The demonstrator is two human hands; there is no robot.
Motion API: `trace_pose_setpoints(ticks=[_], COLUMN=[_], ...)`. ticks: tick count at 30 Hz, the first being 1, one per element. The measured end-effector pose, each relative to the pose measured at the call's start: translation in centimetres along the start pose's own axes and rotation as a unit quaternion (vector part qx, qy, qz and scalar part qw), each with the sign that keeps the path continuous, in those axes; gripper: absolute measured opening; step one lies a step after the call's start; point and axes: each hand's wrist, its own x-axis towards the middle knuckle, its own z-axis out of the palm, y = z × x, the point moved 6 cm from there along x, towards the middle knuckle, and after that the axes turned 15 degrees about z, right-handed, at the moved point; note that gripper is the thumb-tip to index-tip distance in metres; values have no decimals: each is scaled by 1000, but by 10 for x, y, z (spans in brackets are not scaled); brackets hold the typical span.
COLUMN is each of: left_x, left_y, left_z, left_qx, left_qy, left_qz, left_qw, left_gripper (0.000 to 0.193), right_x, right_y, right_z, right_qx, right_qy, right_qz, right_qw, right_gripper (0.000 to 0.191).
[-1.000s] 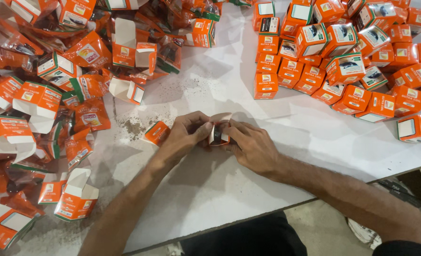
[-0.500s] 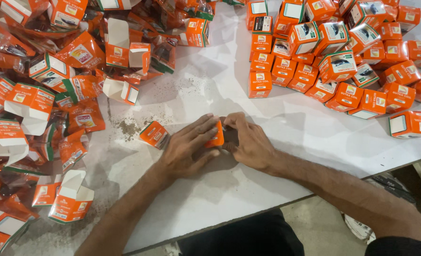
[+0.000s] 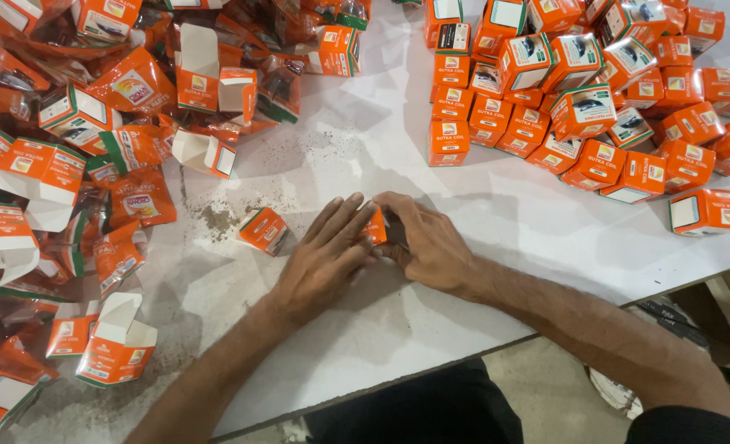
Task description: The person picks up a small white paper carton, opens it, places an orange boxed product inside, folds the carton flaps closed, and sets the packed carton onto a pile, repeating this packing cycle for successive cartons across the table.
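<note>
1. Orange cardboard cartons, open and flattened, with crinkled wrappers (image 3: 61, 164): heaped far left on the white surface (image 3: 496, 238).
2. Lone closed carton (image 3: 263, 229): beside left hand.
3. Left hand (image 3: 324, 255), right hand (image 3: 427, 242): both grips pinch one small orange box (image 3: 375, 226) at centre; it may crush if squeezed hard.
4. Closed orange boxes (image 3: 579, 99): stacked right.
</note>
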Motion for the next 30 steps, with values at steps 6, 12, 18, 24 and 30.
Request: trace_pose_setpoints(ticks=[6,12,18,24,30], left_x=[-25,-55,-20,29,46], left_y=[25,-28,-20,-69,-213], left_z=[-60,-77,-29,10,1], left_qx=[288,138,22,-154,234], left_qy=[115,65,111,49,-4], left_qz=[-52,-328,-293,-308,-284], left_qw=[949,932,949,937,930], left_gripper=[26,37,41,42,64], right_x=[-3,6,12,37,24], right_y=[-23,-33,-38,37,-6], right_z=[-43,-59,34,-5,-17], right_qx=[-167,-169,-129,94,10], right_qy=[207,296,-37,-63,29], right_qz=[-169,-167,-186,290,-88], right_qw=[949,925,973,950,996], right_gripper=[76,88,107,86,72])
